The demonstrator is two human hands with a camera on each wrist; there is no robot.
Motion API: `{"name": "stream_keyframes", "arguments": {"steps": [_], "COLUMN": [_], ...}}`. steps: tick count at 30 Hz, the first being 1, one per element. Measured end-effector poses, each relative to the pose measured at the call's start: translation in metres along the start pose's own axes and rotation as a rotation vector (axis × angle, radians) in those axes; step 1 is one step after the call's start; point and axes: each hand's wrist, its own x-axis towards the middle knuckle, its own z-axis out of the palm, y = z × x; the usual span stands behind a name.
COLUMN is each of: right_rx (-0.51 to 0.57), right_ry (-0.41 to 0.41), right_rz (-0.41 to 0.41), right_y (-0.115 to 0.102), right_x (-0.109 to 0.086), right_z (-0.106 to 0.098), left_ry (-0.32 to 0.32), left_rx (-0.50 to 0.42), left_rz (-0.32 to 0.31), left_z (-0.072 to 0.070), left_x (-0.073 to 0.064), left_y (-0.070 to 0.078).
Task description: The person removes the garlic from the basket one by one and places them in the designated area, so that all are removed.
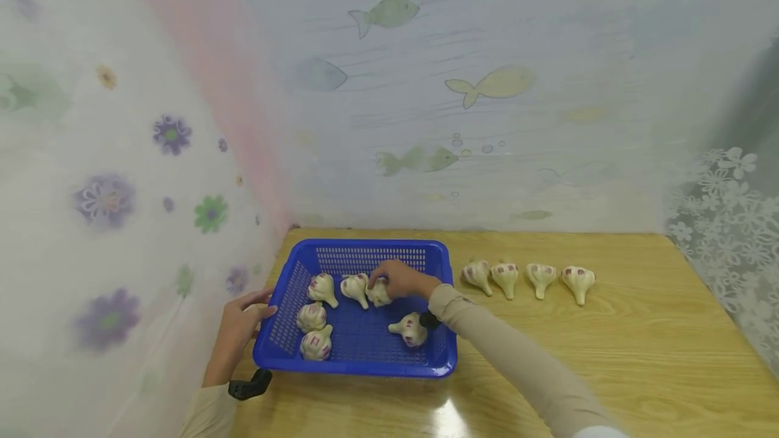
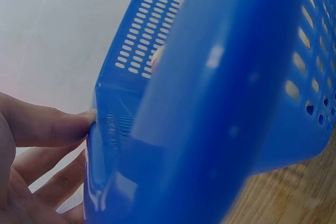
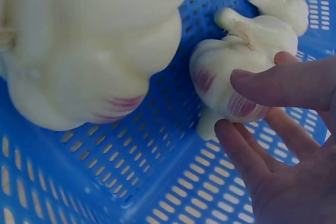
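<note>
A blue plastic basket (image 1: 359, 368) with slotted walls stands on the wooden table, several garlic bulbs inside it. At its left side my left hand (image 1: 240, 323) pinches the rim, the thumb (image 2: 58, 126) on top and the other fingers beneath. My right hand (image 1: 398, 280) reaches in from the right and grips a white garlic bulb (image 3: 223, 72) with purple patches, thumb and fingers around it. Beside that one lies another garlic bulb (image 1: 354, 289). Nearer the right wrist rests a garlic bulb (image 1: 413, 330), large in the right wrist view.
To the right of the basket, several garlic bulbs (image 1: 541, 277) lie in a row on the wooden table (image 1: 639, 343). A wall painted with fish (image 1: 499, 82) rises behind the table, and a flowered wall (image 1: 109, 255) stands close on the left.
</note>
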Motion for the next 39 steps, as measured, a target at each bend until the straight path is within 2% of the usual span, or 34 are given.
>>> {"name": "stream_keyframes", "arguments": {"steps": [4, 11, 20, 27, 31, 39], "right_rx": [-0.031, 0.016, 0.039, 0.045, 0.076, 0.142], "right_ry": [-0.010, -0.059, -0.078, -0.077, -0.087, -0.036], "right_rz": [0.017, 0.084, 0.148, 0.133, 0.155, 0.140], "right_y": [-0.002, -0.006, -0.004, -0.003, -0.004, -0.008], "right_x": [0.003, 0.003, 0.001, -0.001, -0.002, -0.008], "right_z": [0.001, 0.000, 0.002, 0.001, -0.001, -0.010], "left_ry": [0.000, -0.006, -0.008, -0.006, -0.003, -0.012], "left_rx": [-0.014, -0.014, 0.013, 0.008, 0.018, 0.016], "left_rz": [-0.002, -0.001, -0.003, -0.004, -0.005, 0.003], "left_z": [0.000, 0.000, 0.003, 0.003, 0.002, 0.000], "left_x": [0.000, 0.000, 0.001, 0.002, 0.001, -0.001], "left_y": [0.003, 0.004, 0.002, 0.002, 0.002, 0.001]}}
